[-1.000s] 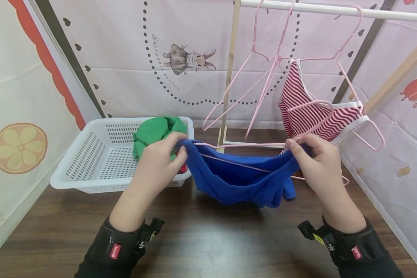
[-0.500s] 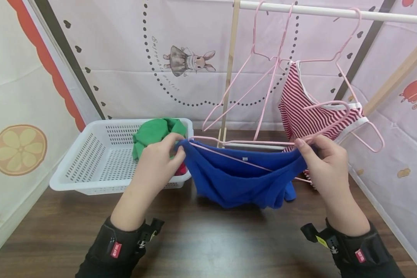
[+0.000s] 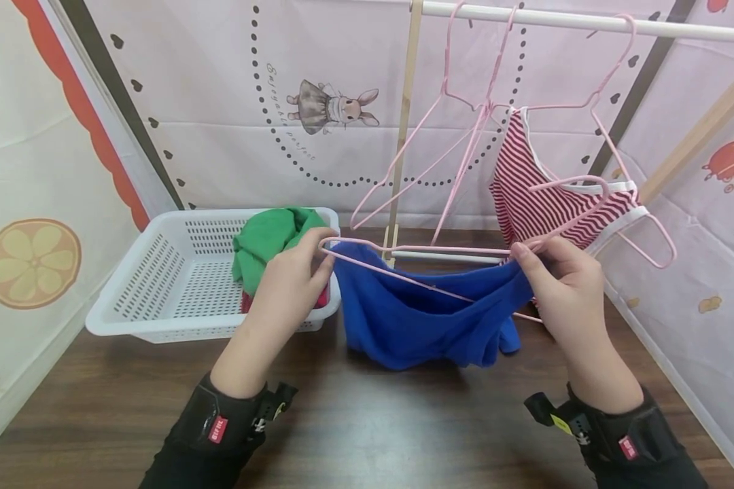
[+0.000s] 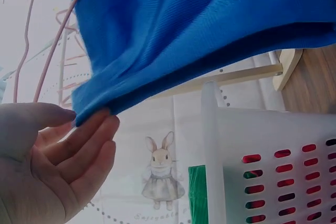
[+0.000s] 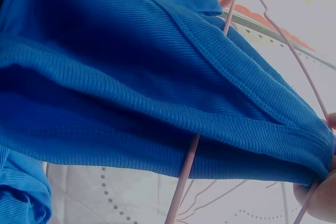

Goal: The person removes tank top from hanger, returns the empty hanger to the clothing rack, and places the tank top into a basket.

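Note:
A blue ribbed top (image 3: 428, 333) hangs between my two hands in the head view, its opening turned up. My left hand (image 3: 296, 282) pinches its left edge between thumb and fingers; the left wrist view shows the cloth corner (image 4: 84, 106) there. My right hand (image 3: 565, 285) grips the right edge of the top together with a pink hanger (image 3: 428, 250). The hanger's hook points up and right above that hand. Its left end (image 3: 324, 243) sticks out at my left fingertips, while its lower bar runs down into the top's opening.
Left of the top stands a white perforated basket (image 3: 159, 272) holding green cloth (image 3: 269, 241) and some red cloth. Behind, a white rail (image 3: 563, 19) carries pink hangers, one with a red-and-white striped garment (image 3: 529, 183). A wooden post (image 3: 406, 129) supports the rail.
The hanger's left end has come out past the top's left edge to my left fingers. That edge and my left hand have shifted slightly right. My right hand moved right, then back.

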A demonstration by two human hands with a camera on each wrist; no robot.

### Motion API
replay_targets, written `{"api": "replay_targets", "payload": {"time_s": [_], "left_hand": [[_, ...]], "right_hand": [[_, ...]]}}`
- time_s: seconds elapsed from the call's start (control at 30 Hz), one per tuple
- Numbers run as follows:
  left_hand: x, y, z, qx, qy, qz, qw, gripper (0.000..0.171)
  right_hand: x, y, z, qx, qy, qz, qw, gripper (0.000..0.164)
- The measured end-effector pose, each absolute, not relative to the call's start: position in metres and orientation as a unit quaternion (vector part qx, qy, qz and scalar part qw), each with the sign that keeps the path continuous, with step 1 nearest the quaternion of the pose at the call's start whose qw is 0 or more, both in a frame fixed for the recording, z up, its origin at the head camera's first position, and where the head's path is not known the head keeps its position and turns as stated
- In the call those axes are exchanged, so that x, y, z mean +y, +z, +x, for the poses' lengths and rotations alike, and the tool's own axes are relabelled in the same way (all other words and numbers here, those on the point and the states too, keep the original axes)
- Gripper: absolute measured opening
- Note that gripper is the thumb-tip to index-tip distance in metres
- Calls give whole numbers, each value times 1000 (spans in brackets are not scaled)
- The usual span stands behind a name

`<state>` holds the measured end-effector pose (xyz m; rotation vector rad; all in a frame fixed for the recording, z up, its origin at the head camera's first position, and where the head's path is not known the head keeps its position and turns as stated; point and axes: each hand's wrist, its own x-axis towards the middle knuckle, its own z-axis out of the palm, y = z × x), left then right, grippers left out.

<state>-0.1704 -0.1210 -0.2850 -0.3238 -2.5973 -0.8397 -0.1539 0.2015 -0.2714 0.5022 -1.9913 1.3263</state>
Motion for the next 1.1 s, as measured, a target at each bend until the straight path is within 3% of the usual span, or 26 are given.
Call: {"api": "replay_targets", "payload": {"time_s": [0.27, 0.73, 0.93, 1.1], "left_hand": [[-122, -286, -167, -921, -291, -135, 223, 42], [-121, -283, -159, -932, -221, -166, 235, 36], [-126, -288, -162, -909, -169, -209, 319, 31], [-131, -292, -165, -868, -100, -252, 416, 47]], "right_hand": [[197, -272, -157, -783, 482, 196, 341, 10], [191, -277, -161, -814, 436, 209, 322, 10], [188, -276, -159, -819, 440, 213, 299, 7], [187, -276, -160, -818, 439, 230, 292, 8]]}}
